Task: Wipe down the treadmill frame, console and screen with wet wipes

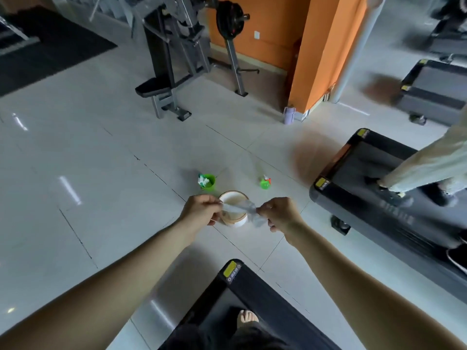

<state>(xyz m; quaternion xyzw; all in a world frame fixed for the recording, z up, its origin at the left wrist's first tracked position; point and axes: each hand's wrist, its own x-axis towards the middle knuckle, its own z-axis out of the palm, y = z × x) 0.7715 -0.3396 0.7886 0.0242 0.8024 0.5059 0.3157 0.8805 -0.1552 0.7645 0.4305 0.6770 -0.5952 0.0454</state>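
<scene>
Single head-worn wide-angle view, aimed forward and steeply down over both outstretched forearms. Left hand (199,210), right hand (281,214) and wet wipe (237,207) near frame centre, close range; tiled floor (101,173) beyond, treadmill deck (267,299) at bottom edge.

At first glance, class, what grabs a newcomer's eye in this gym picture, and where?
The left hand and right hand pinch a crumpled grey wet wipe at centre, above a round white tub on the tiled floor. Beyond stand a bright green cup and, further back, an orange pillar.
</scene>
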